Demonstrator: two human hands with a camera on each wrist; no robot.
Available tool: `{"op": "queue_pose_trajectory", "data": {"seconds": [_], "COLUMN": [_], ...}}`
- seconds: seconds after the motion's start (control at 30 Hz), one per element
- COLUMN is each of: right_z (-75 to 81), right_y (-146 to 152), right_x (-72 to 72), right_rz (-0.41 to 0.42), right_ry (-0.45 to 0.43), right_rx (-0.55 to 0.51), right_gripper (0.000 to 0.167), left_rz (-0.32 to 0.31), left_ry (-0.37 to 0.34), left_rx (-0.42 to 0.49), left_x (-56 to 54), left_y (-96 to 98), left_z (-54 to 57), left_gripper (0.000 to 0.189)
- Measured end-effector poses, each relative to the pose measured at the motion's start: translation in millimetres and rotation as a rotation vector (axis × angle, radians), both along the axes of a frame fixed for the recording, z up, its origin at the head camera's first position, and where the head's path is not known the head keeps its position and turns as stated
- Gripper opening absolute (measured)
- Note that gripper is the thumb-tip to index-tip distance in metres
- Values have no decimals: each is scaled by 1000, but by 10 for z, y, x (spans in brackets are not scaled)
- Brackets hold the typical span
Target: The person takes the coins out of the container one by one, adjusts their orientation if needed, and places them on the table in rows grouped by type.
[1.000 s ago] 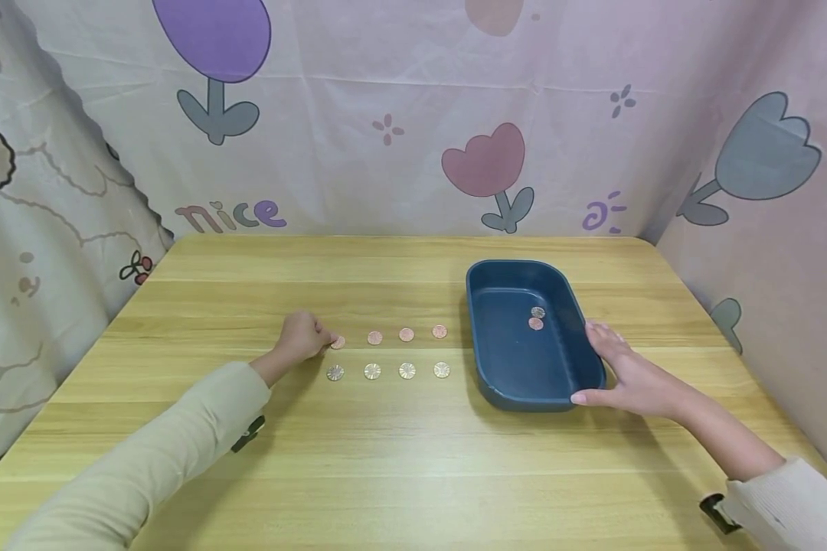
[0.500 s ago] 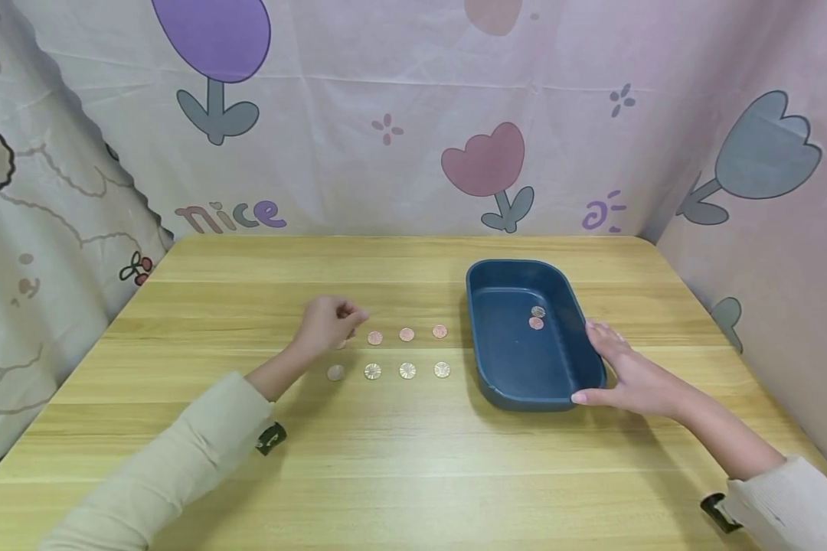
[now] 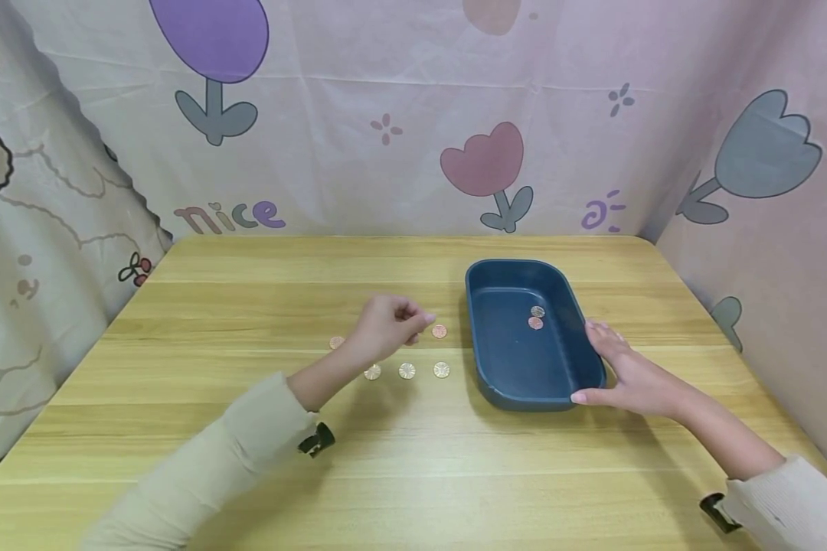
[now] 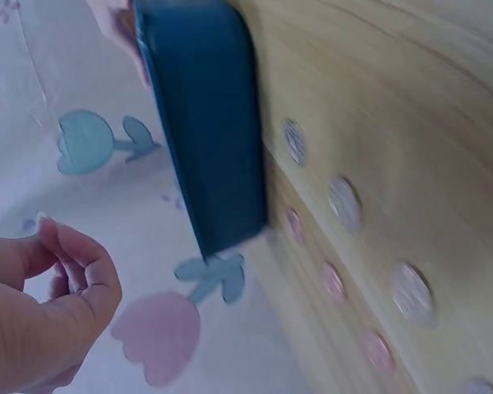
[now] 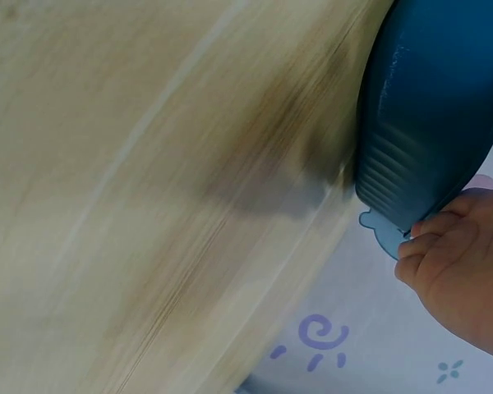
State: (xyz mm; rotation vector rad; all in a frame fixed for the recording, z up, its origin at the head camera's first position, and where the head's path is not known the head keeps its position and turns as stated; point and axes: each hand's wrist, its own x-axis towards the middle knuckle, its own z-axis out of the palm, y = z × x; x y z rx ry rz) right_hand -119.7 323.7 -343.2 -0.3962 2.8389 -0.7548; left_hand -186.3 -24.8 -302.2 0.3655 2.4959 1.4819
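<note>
My left hand (image 3: pixel 389 329) is over the copper-coloured coins, its arm hiding some of them in the head view. In the left wrist view its thumb and forefinger tips meet, with no coin visible between them. One copper-coloured coin (image 3: pixel 336 343) shows left of the forearm and another (image 3: pixel 439 331) just right of the fingertips. A row of silver-coloured coins (image 3: pixel 406 371) lies nearer to me. My right hand (image 3: pixel 627 379) grips the near right corner of a dark blue tray (image 3: pixel 478 348), fingers along its side and thumb at the front rim. A silver-coloured coin (image 3: pixel 537 312) and a copper-coloured one (image 3: pixel 535 324) lie inside.
The wooden table (image 3: pixel 413 474) runs back to a curtain (image 3: pixel 331 153) printed with flowers. Further curtain hangs along the left and right sides. A small black object (image 3: pixel 317 439) sits at the left sleeve's cuff, and a similar one (image 3: pixel 719 513) at the right cuff.
My left hand has left the leftmost copper-coloured coin, which stays on the table, and moved right along the row towards the tray. The right hand and tray have stayed put.
</note>
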Motion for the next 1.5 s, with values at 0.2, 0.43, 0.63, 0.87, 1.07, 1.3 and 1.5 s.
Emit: {"op": "queue_pose_trajectory", "data": {"seconds": [0.2, 0.43, 0.63, 0.87, 1.07, 1.3, 1.5], "right_z": [-8, 1, -5, -13, -30, -47, -36], "right_y": [15, 8, 4, 0, 1, 14, 22], "right_x": [-2, 4, 2, -13, 13, 9, -5], "right_rz": [-1, 4, -8, -12, -2, 8, 15], "right_ry": [3, -3, -6, -1, 3, 7, 11], "right_rx": [-2, -19, -13, -15, -26, -23, -19], "right_gripper": [110, 110, 110, 110, 110, 110, 110], "left_rz": [-47, -131, -178, -189, -178, -111, -106], "left_ry": [-5, 55, 69, 150, 195, 194, 155], "left_rx": [60, 109, 115, 76, -27, -192, -322], "left_x": [57, 68, 59, -12, -151, -354, -475], "left_y": [308, 667, 936, 1217, 1403, 1591, 1740], "left_z": [13, -71, -163, -307, -424, -546, -605], "left_gripper": [19, 17, 18, 17, 18, 14, 15]}}
